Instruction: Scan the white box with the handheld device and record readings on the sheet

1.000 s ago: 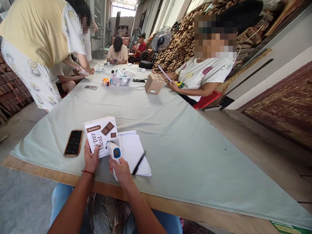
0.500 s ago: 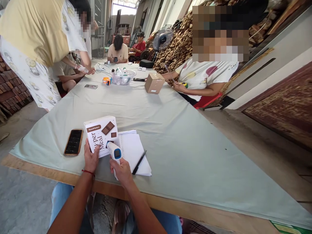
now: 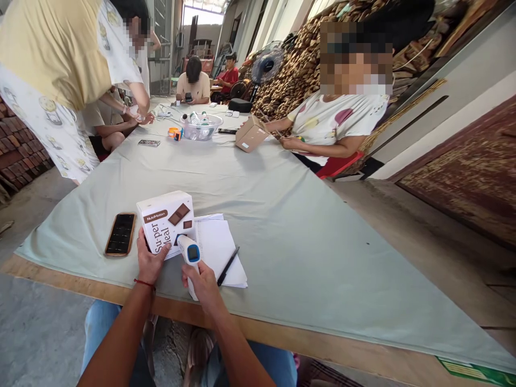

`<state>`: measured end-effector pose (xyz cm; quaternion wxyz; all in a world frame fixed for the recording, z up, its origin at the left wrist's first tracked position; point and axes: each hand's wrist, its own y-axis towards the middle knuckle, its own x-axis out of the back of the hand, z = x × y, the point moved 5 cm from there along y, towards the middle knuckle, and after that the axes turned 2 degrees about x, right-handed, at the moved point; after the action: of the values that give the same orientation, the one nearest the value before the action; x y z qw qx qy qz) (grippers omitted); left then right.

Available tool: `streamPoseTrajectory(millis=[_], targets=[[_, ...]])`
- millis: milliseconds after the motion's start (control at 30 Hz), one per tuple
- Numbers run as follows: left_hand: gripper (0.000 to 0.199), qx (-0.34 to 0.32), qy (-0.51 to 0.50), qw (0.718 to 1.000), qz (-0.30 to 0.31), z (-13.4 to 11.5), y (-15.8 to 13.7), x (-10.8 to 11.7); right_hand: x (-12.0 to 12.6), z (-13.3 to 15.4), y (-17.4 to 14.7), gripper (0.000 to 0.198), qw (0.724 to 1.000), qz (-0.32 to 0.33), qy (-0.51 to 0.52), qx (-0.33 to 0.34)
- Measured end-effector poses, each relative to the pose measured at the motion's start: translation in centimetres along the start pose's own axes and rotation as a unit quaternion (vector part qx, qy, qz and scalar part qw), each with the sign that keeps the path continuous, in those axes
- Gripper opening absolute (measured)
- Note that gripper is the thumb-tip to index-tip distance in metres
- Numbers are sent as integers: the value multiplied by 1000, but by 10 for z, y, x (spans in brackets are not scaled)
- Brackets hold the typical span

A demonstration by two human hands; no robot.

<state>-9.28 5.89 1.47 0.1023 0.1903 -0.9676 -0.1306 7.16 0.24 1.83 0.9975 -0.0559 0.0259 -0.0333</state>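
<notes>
My left hand (image 3: 151,259) grips the lower edge of a white box (image 3: 167,217) printed "NutriMotion" and "Su-per Meal", its thumb on the front face. In my right hand (image 3: 202,283) is a white and blue infrared thermometer (image 3: 191,255), held by its handle. The thermometer's nose points at the box's front, very close to it; I cannot tell whether they touch. Its small screen faces me. White paper sheets (image 3: 212,236) lie just right of the box, with a black pen (image 3: 228,266) across their right edge. A smartphone (image 3: 120,234) lies left of the box.
A cloth-covered table (image 3: 282,231) stretches away from me. Farther back are a clear plastic bowl (image 3: 200,130) with bottles, an orange tape dispenser (image 3: 174,133) and a cardboard box (image 3: 250,134) tilted by a person (image 3: 338,121) at the right. Other people sit or stand around the far part.
The person at the right has tipped the cardboard box over to one side. My left thumb has shifted slightly right on the white box; my right hand holds the thermometer much as before.
</notes>
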Motion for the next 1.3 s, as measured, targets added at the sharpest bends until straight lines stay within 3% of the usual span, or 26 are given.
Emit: streamPoseTrajectory(millis=[300,467,533,600,667,733,833,1000,1167,1300], targets=[[89,-31,14,993,-111,6,5,8,64,34,-32,41,996,-88,-22,24],[90,-127,132,969,-165,-15,-4,7,99,37,-48,45,988,-152,-35,23],[79,-156,139,962,-174,-21,-13,4,109,37,-53,45,984,-174,-33,29],[56,-188,136,965,-124,-25,-20,-4,117,35,-57,44,979,-197,-30,39],[30,-249,145,958,-3,-30,-26,-18,123,32,-59,42,975,-216,-29,44],[16,-314,165,929,109,-37,-33,-30,128,30,-60,41,972,-227,-29,47],[12,-353,192,899,175,-44,-35,-38,133,30,-61,42,970,-238,-33,48],[14,-299,200,878,315,-40,-34,-52,138,30,-62,49,967,-247,-45,40],[18,-277,205,873,344,-34,-34,-55,158,17,-52,59,957,-263,-122,30],[26,-283,217,867,348,-35,-35,-55,183,6,-33,59,918,-253,-305,26]])
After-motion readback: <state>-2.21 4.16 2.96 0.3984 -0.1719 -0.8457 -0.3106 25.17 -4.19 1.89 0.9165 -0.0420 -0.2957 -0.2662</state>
